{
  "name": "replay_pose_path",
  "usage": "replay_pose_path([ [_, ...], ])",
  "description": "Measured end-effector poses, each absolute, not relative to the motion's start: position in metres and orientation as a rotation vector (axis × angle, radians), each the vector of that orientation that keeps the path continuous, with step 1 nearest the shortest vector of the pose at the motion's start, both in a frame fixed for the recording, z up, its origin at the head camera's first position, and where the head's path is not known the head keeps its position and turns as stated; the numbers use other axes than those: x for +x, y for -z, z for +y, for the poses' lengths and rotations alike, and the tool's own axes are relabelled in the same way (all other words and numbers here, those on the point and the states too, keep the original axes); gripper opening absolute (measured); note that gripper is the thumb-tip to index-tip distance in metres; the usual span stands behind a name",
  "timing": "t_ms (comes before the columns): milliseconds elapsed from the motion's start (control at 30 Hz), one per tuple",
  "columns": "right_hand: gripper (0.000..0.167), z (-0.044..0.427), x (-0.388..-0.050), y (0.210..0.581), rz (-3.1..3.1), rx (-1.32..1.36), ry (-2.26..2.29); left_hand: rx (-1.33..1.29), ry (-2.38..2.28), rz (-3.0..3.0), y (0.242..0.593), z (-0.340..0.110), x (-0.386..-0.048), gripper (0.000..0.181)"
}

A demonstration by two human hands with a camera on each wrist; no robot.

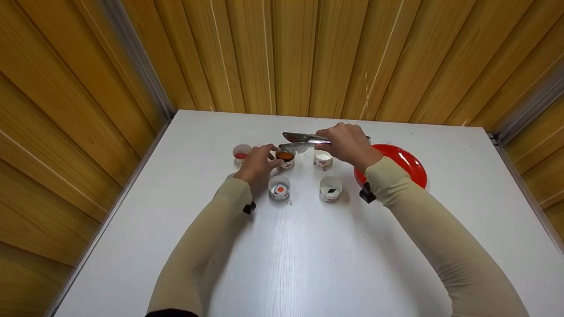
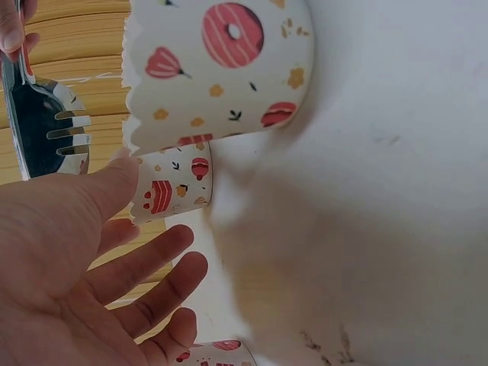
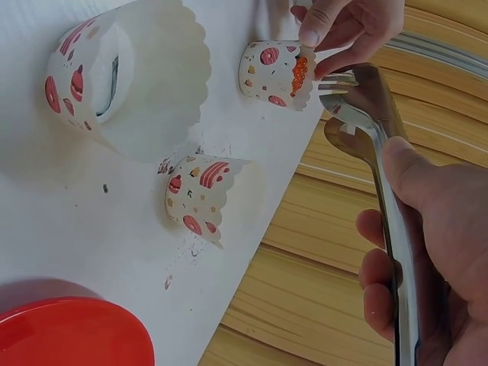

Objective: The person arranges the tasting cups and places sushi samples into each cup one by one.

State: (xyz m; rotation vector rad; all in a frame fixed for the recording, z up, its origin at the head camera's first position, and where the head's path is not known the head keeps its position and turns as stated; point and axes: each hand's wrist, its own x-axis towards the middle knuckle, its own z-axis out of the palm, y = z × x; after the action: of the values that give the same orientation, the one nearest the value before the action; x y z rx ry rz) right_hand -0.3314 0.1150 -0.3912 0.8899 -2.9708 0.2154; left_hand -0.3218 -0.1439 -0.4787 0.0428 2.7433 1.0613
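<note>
My left hand (image 1: 257,165) is at a patterned paper cup (image 1: 287,164) with orange contents, its thumb and index finger around the rim. In the left wrist view the other fingers (image 2: 164,267) spread loosely beside it. My right hand (image 1: 348,141) grips metal serving tongs (image 3: 393,206) by their handles. One tong head is a slotted fork, the other a spoon shape. The heads, held apart, reach over the orange cup's rim from the right. Whether they touch the contents cannot be told. Orange grains (image 3: 299,76) show along that cup's inside.
Four similar cups stand nearby: one with red contents (image 1: 241,155), one with white (image 1: 323,159), one with a dark piece (image 1: 330,190), one with an orange-red square (image 1: 280,189). A red plate (image 1: 416,169) lies under the right forearm. Wood-look panels (image 1: 291,57) border the table.
</note>
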Motion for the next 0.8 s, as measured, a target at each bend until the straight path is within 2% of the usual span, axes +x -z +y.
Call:
replay_pose_path([
  [267, 0.032, 0.122, -0.331, 0.392, -2.992, 0.862, -0.245, 0.077, -1.024, 2.756, 0.478, -0.143, -0.323, 0.049],
  [500, 0.041, 0.135, -0.331, 0.388, -2.978, 0.824, -0.213, 0.114, -0.949, 2.758, 0.473, -0.146, -0.325, 0.053],
  [800, 0.032, 0.163, -0.332, 0.386, -2.9, 0.828, -0.211, 0.186, -0.921, 2.83, 0.465, -0.15, -0.329, 0.055],
])
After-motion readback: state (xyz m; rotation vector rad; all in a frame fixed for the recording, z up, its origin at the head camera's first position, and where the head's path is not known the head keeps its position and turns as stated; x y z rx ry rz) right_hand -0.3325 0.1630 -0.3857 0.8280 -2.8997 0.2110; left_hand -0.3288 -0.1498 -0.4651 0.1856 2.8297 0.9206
